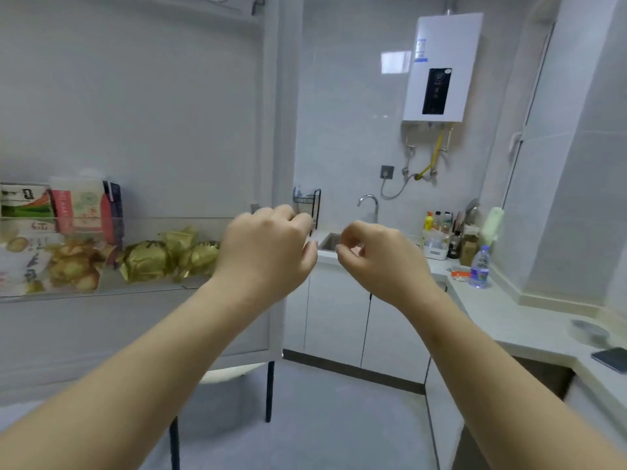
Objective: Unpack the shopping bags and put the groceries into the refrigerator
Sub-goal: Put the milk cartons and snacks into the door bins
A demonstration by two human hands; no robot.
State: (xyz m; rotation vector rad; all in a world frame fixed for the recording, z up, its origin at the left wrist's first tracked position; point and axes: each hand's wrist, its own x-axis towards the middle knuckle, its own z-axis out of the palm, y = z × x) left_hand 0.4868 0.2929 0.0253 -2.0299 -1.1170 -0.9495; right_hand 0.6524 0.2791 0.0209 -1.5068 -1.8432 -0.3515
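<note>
The open refrigerator door [135, 113] fills the left side. Its clear door shelf [163, 222] holds gold-wrapped packets [149, 259], a bag of chips [73, 266] and a pink carton [84, 208]. My left hand [268, 245] is raised in front of the door's right edge, fingers curled, with nothing visible in it. My right hand [376, 252] is raised just to its right, fingers and thumb curled together, holding nothing that I can see. The two hands are close but apart. No shopping bag is in view.
Behind the hands are a sink [327, 240] with a faucet [369, 203]. A counter [509, 320] runs along the right with condiment bottles [437, 222], a water bottle [480, 268] and a phone [610, 359]. A black-legged stool [269, 391] stands below the door.
</note>
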